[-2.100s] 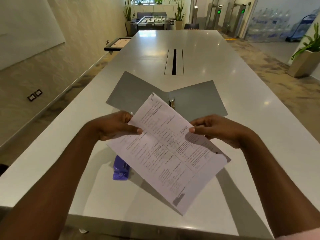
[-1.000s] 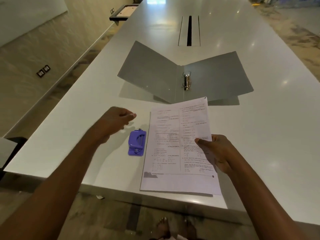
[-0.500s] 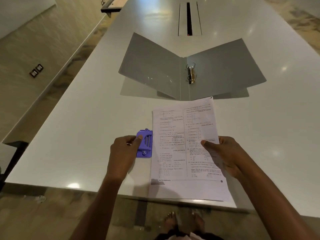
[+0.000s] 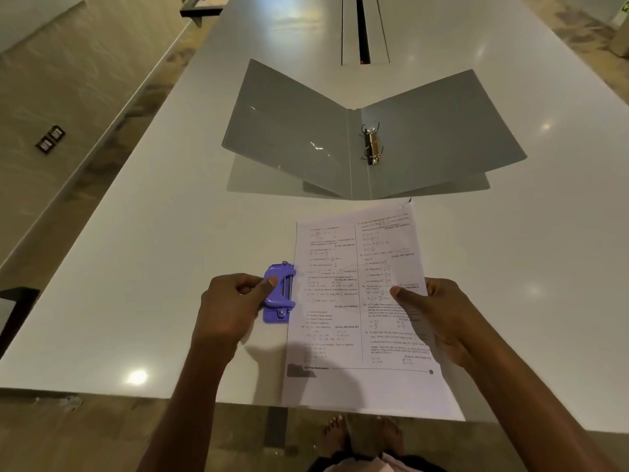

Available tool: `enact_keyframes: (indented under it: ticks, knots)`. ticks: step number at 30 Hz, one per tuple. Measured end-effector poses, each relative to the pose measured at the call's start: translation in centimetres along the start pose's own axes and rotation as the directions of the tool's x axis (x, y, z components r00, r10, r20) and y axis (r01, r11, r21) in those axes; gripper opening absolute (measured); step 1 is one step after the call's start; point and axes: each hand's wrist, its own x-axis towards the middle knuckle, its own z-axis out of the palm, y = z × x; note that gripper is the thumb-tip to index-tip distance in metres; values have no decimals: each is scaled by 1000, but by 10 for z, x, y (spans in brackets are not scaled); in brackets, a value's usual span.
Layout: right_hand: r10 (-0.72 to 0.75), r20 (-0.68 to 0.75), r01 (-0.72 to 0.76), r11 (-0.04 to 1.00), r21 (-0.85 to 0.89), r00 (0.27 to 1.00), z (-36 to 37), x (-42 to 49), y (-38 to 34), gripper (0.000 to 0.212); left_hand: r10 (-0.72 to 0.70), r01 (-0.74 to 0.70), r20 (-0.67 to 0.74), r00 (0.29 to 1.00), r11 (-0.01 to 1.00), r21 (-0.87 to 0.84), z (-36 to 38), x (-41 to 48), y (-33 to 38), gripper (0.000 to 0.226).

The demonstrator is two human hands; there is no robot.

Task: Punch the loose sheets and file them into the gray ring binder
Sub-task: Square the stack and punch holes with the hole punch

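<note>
Head view: left hand [image 4: 231, 306] grips the purple punch [image 4: 278, 294] at the sheets [image 4: 357, 311]' left edge, apparently lining up holes. Right hand [image 4: 442, 318] pinches their right side, steadying them before the open gray binder [image 4: 425, 141]

One gray ring binder [image 4: 425, 131], far. One purple hole punch [image 4: 280, 303], near left. One stack of printed sheets [image 4: 340, 301], near right; how many sheets cannot be told. Two hands: left hand [image 4: 226, 308], right hand [image 4: 446, 318].
</note>
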Motion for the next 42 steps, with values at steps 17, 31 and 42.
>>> enact_keyframes:
  ticks: [17,31,42]
  knots:
    - [-9,29,10,999,-47,1000,5,20,-4,19,27,-26,68,997,999,-29,-2,21,-14,18]
    - [-18,22,20,997,-69,1000,1,10,0,14,41,-40,92,995,999,-11,-2,26,-17,18]
    - [-52,17,54,995,-82,998,8,20,-6,16,44,-42,110,993,999,-22,-4,26,-13,17]
